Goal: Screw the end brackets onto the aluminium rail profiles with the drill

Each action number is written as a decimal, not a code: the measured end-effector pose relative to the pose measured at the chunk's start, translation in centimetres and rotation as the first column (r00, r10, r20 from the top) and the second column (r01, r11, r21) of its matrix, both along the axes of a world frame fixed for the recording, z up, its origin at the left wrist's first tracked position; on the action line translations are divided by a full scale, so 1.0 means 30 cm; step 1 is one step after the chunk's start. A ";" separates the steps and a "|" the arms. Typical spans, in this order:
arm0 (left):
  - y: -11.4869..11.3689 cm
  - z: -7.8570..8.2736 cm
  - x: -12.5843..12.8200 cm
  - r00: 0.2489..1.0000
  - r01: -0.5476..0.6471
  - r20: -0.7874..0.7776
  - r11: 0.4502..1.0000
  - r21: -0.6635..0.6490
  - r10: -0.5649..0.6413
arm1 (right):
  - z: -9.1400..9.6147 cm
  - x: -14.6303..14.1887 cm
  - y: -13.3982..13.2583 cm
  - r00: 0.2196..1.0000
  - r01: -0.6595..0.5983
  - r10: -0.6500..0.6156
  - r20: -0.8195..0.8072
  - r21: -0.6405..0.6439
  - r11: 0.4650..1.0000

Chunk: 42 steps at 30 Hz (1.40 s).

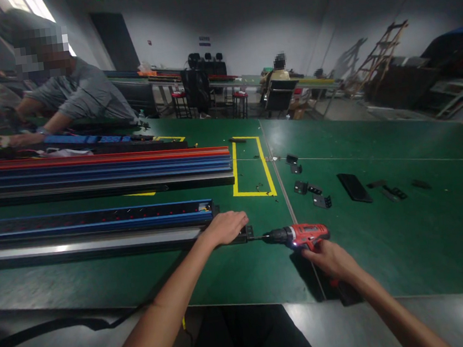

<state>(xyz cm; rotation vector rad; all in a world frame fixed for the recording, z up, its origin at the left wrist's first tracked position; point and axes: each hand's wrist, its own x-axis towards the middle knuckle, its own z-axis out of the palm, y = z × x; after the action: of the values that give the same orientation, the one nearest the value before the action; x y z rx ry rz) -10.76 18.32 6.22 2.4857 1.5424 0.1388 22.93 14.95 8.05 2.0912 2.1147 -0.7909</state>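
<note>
My right hand [328,257] is closed round the grip of a red cordless drill [301,235]. The drill lies level, its light is on, and its bit points left into the end of a long black and silver rail [97,246]. My left hand [226,227] is pressed down over that end of the rail, fingers curled on it. Just behind lies a blue rail [95,221] with a row of red dots.
A stack of red, blue and black rails [130,168] lies further back. Small black brackets [315,194] and a black flat plate [354,187] lie right of a yellow taped rectangle [251,165]. Other people work at the far left and back.
</note>
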 end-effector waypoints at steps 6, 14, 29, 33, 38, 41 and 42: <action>0.002 0.001 0.002 1.000 -0.004 0.002 1.000 -0.001 0.004 | -0.016 0.011 0.002 1.000 -0.016 0.016 -0.009 0.021 1.000; 0.000 0.004 0.001 1.000 0.000 0.008 1.000 0.003 0.000 | -0.011 0.012 -0.001 1.000 -0.023 0.023 0.007 0.012 1.000; 0.008 -0.018 -0.003 1.000 -0.002 0.007 1.000 0.006 0.002 | -0.021 0.016 0.002 1.000 -0.024 0.025 -0.019 0.021 0.999; 0.004 -0.011 -0.003 1.000 0.002 0.013 1.000 0.008 -0.002 | -0.011 0.006 -0.003 1.000 -0.016 0.016 -0.002 0.050 0.999; 0.002 -0.007 -0.003 1.000 0.000 0.016 1.000 0.007 0.000 | -0.017 0.011 0.001 0.999 -0.031 0.031 0.011 0.053 0.998; 0.004 -0.010 -0.005 1.000 0.001 0.018 1.000 0.006 -0.001 | -0.021 0.017 0.003 0.999 -0.044 0.044 0.005 0.058 0.997; 0.004 -0.012 -0.005 1.000 0.001 0.019 1.000 0.007 -0.002 | -0.022 0.018 0.004 0.999 -0.043 0.043 0.006 0.056 0.998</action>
<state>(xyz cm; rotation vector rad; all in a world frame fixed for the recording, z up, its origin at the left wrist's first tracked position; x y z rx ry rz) -10.92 18.45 5.87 2.4837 1.5352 0.1680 23.47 15.06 7.41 2.0643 2.1960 -0.7293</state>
